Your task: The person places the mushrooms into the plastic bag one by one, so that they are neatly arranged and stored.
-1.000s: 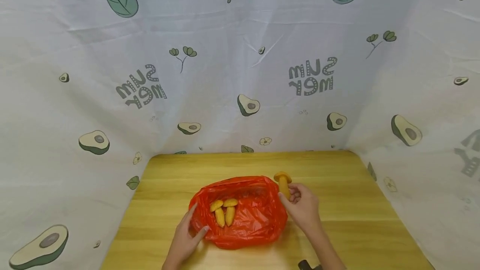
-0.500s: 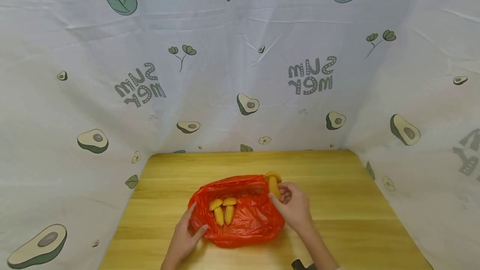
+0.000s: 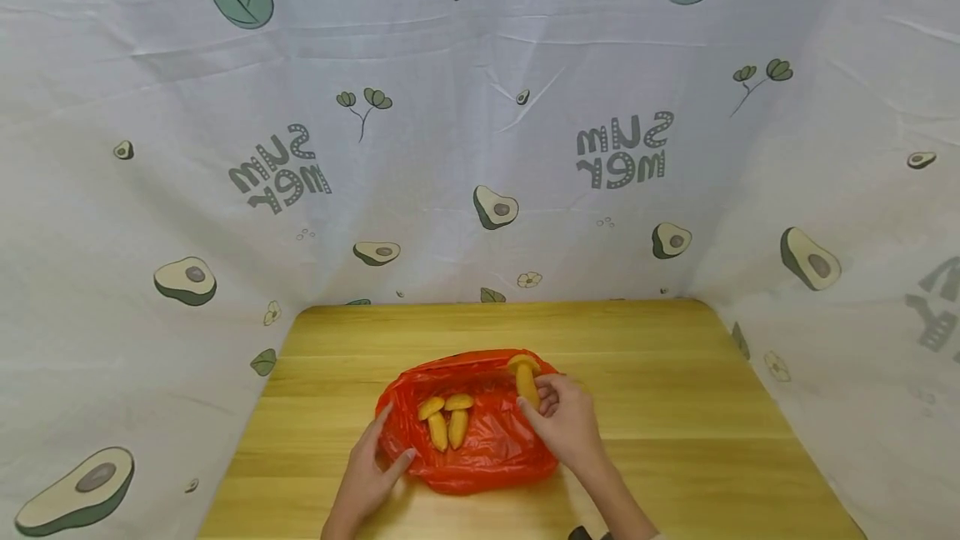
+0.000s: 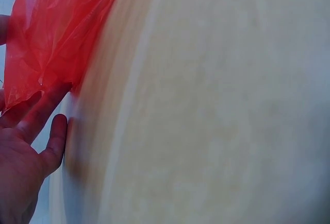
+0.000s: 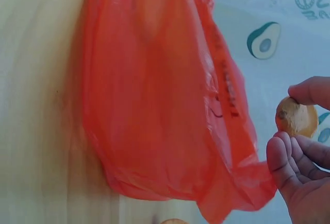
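Observation:
A red plastic bag (image 3: 502, 473) stands on the table with its mouth wide apart. Inside it, toward the left, two yellow mushrooms (image 3: 436, 427) lie side by side. My right hand (image 3: 566, 423) pinches the stem of a third mushroom (image 3: 524, 377), cap up, over the right part of the bag's mouth. In the right wrist view the stem end of this mushroom (image 5: 296, 118) shows between thumb and fingers. At the bag's left side my left hand (image 3: 367, 473) touches the rim with spread fingers. The left wrist view shows these fingers (image 4: 44, 113) fairly straight against the plastic.
The wooden table (image 3: 660, 373) reaches out on all sides of the bag. Behind and beside it hangs a pale cloth (image 3: 435, 165) printed with avocados and leaves. A small rounded orange-brown edge (image 5: 174, 221) shows at the right wrist view's bottom, its kind unclear.
My right hand has moved left with its mushroom, from beside the bag's right edge to over the mouth. The left hand and the two mushrooms inside have stayed in place.

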Motion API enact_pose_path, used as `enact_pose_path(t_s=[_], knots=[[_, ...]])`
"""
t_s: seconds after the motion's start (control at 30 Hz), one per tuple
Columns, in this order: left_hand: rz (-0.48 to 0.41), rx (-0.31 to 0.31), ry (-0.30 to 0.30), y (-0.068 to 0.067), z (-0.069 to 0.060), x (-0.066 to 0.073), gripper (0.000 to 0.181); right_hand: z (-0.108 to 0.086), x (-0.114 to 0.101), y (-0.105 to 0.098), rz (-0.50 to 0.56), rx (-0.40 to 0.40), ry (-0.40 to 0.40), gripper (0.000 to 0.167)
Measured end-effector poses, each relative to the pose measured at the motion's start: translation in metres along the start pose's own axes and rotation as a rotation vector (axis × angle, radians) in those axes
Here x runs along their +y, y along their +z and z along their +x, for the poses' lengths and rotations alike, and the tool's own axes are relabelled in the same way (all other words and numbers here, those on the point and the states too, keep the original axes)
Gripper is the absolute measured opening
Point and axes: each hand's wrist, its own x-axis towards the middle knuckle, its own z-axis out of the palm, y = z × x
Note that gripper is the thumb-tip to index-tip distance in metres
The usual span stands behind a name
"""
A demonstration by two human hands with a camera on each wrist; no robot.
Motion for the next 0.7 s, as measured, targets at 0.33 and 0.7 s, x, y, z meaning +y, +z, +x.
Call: enact_pose_path(t_s=[0.33, 0.7], knots=[[-0.027, -0.031, -0.068, -0.001, 0.000, -0.003, 0.083, -0.006, 0.007, 0.025, -0.044, -0.056, 0.017, 0.028], [-0.028, -0.039, -0.063, -0.001, 0.000, -0.004, 0.083, -0.003, 0.013, 0.043, -0.059, -0.122, 0.052, 0.029]])
